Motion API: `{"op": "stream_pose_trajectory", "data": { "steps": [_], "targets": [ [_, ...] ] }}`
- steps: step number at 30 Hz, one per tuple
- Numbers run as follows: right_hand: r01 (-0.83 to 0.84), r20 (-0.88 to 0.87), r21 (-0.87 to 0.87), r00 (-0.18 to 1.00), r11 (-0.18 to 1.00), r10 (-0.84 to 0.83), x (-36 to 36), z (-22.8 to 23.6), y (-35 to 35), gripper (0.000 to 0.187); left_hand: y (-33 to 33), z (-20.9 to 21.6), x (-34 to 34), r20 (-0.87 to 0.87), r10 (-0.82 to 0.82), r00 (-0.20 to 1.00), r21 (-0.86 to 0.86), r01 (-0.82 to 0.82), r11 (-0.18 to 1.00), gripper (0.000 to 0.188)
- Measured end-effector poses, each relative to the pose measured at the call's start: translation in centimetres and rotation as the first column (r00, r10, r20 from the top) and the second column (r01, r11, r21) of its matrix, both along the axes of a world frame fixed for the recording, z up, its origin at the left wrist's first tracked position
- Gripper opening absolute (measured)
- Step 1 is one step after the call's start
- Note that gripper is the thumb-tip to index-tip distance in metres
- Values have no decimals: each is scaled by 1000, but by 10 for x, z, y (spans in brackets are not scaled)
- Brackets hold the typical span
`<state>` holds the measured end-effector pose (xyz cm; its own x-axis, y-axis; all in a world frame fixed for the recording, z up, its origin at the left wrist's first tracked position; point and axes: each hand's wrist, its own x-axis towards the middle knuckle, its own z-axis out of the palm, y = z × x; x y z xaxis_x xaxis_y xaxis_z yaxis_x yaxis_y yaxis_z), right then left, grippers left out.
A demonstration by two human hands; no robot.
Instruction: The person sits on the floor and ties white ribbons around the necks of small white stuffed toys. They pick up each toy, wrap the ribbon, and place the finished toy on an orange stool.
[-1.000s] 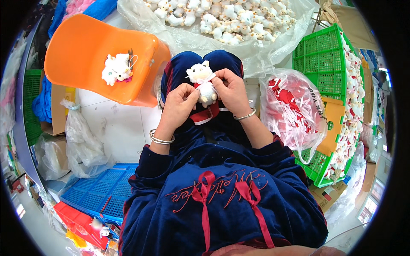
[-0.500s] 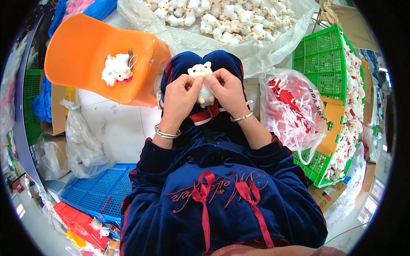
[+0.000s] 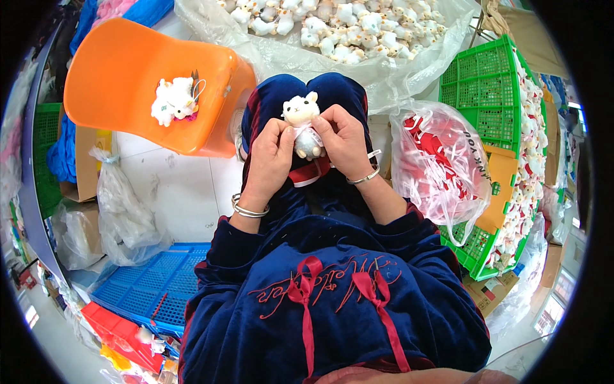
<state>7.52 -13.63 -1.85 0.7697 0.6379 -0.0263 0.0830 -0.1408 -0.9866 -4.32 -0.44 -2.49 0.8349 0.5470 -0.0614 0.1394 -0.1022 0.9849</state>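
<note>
Over my lap I hold a small plush toy (image 3: 300,110), cream-headed with a greyish-white body, its face turned up. My left hand (image 3: 274,153) pinches it at one side of the neck. On the other side my right hand (image 3: 345,142) closes with its thumb and fingers at the neck. A pale narrow band seems to cross the neck between my thumbs; its ends are hidden by my fingers. Below the toy, a red piece with a white edge (image 3: 309,174) lies across my lap.
Ahead lies a clear plastic sheet (image 3: 409,80) piled with plush toys. An orange chair (image 3: 121,83) at left bears another plush toy (image 3: 173,101). At right are a plastic bag of red-and-white pieces (image 3: 441,153) and a green crate (image 3: 480,96). A blue crate (image 3: 150,281) sits lower left.
The toy's head has come up further above my hands and tilts slightly to the right. My fingers have shifted a little lower around its neck, and the pale band shows there.
</note>
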Motion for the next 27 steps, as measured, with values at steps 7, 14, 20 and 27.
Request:
{"op": "stream_pose_trajectory", "data": {
  "steps": [7, 14, 20, 27],
  "targets": [
    [-47, -227, -30, 973, 998, 39, 12, 17, -5, 20, 10, 1, 8, 91, -52, 994, 229, 30, 973, 25],
    [-34, -114, -10, 993, 999, 32, 11, 5, -10, 22, 5, 32, 21, -178, -54, 983, -316, -5, 949, 59],
    [-61, -72, 42, 995, 997, 64, 9, 0, -12, 22, -3, 25, 26, -193, -115, 974, -223, 71, 972, 58],
    [-48, -166, 79, 984, 996, 61, 6, -3, -14, 21, 0, 21, 23, -115, -135, 984, -329, 91, 940, 49]
  ]
}}
